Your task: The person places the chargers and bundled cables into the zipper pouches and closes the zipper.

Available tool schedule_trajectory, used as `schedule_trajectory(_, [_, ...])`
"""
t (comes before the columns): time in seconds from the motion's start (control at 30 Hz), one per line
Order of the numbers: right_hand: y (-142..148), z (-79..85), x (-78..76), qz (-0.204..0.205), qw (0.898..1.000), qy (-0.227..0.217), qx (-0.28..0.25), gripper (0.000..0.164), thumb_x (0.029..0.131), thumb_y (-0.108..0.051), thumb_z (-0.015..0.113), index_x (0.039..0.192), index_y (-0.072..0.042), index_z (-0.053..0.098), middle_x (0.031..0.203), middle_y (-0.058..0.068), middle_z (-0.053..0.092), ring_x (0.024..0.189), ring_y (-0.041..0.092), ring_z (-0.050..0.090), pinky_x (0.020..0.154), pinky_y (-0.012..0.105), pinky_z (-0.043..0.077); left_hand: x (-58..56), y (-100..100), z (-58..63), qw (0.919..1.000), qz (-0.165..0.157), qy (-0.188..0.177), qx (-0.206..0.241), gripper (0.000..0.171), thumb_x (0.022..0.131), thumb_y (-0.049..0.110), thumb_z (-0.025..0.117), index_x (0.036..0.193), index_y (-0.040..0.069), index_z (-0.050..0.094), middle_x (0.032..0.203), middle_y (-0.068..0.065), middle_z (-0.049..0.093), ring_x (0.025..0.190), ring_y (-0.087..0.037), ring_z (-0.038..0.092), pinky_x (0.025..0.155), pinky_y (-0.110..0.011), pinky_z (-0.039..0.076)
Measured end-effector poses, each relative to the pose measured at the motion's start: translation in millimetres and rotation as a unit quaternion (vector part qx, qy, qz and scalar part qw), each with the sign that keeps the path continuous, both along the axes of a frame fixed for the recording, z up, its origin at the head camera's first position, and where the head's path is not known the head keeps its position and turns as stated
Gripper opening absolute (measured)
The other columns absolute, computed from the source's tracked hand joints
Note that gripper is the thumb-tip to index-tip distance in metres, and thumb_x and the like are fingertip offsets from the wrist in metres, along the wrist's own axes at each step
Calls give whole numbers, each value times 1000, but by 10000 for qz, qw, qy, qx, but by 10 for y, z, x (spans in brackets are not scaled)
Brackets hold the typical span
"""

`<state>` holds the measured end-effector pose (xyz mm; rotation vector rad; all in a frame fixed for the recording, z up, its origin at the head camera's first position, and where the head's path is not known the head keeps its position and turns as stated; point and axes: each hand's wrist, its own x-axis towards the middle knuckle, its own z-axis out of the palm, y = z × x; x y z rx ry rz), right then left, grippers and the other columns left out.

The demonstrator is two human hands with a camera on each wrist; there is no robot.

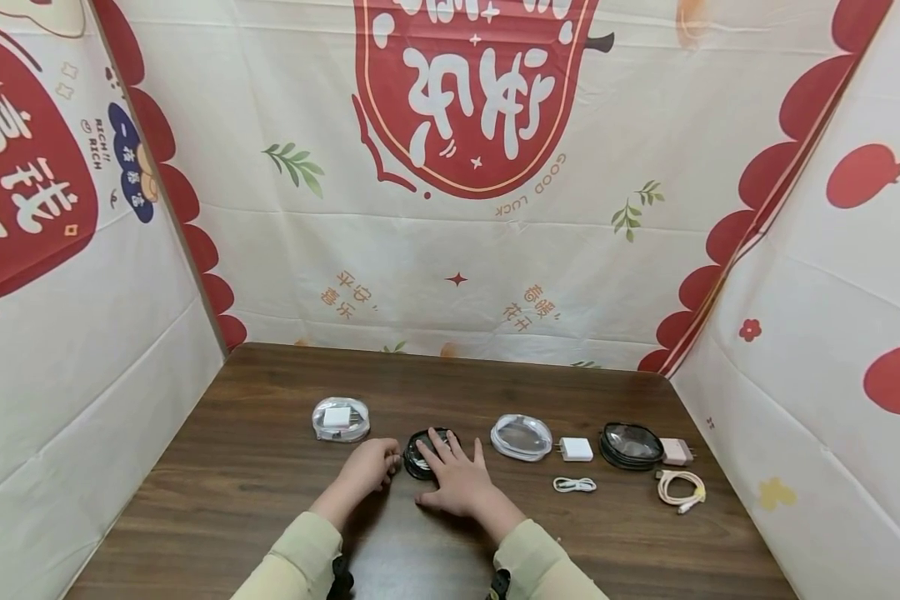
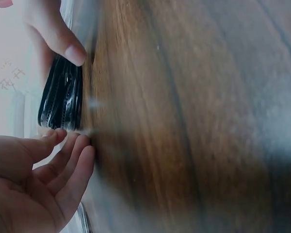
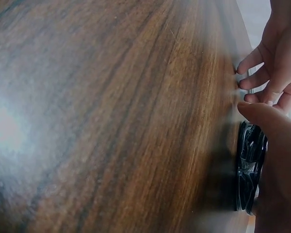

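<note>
A coiled black cable in glossy clear wrapping lies on the brown table, partly hidden under my right hand. That hand rests over the coil with its fingers spread and fairly straight, and its thumb reaches to the side near the tabletop. From the left, my left hand comes up to the coil's edge. In the left wrist view, its thumb and a finger pinch together right at the end of the black coil. The other fingers are bent beside them.
Left stands a coiled clear-wrapped cable with a white charger plug. Rightward lie a white coiled cable, a white plug, a small white cable, another black coil, a pinkish plug and a cream cable.
</note>
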<state>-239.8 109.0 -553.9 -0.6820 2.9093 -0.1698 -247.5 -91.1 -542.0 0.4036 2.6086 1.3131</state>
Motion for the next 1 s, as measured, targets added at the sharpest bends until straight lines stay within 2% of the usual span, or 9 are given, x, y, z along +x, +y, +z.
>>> schedule_trajectory(0.2, [-4,37,15,-1,10000,-86,5,87,85,-66,57,156,-31,20,163,-1,10,147,30,10,108,71,6,35,28,0,10000,1,-57,39,15,93,-3,55,79,1,59,67,-8,57,53,-17,55,42,-26,46])
schedule_trajectory(0.37, [14,-11,7,33,10000,46,-54,88,84,-68,57,156,-30,21,163,0,10,147,31,11,109,68,8,82,83,-2,10000,31,-43,9,16,92,-3,56,77,1,58,65,-6,56,53,-17,54,42,-27,47])
schedule_trajectory(0.53, [25,-107,-25,116,9997,147,-126,91,83,-68,58,156,-27,22,163,3,11,146,33,11,113,61,13,138,134,-7,9994,316,12,-103,17,93,-2,56,76,2,57,63,-4,55,50,-14,51,41,-27,46])
schedule_trajectory(0.67, [13,-105,-26,108,9998,148,-123,91,83,-67,59,156,-27,22,163,2,11,147,32,11,113,60,15,171,172,3,9985,497,60,-221,17,93,-1,57,76,2,57,63,-5,57,48,-12,50,42,-27,47])
schedule_trajectory(0.77, [5,-84,-17,94,9998,100,-162,91,83,-66,60,156,-27,22,162,2,11,146,33,11,112,61,15,192,197,-4,9986,521,14,-102,18,93,-2,57,76,2,57,64,-6,57,47,-12,51,42,-27,47])
schedule_trajectory(1.0, [-5,-43,14,88,9998,98,-175,90,83,-62,62,156,-27,23,162,3,12,146,34,12,112,63,14,238,247,-14,9968,606,-342,394,18,93,-6,54,75,1,56,65,-7,57,49,-17,56,42,-27,48])
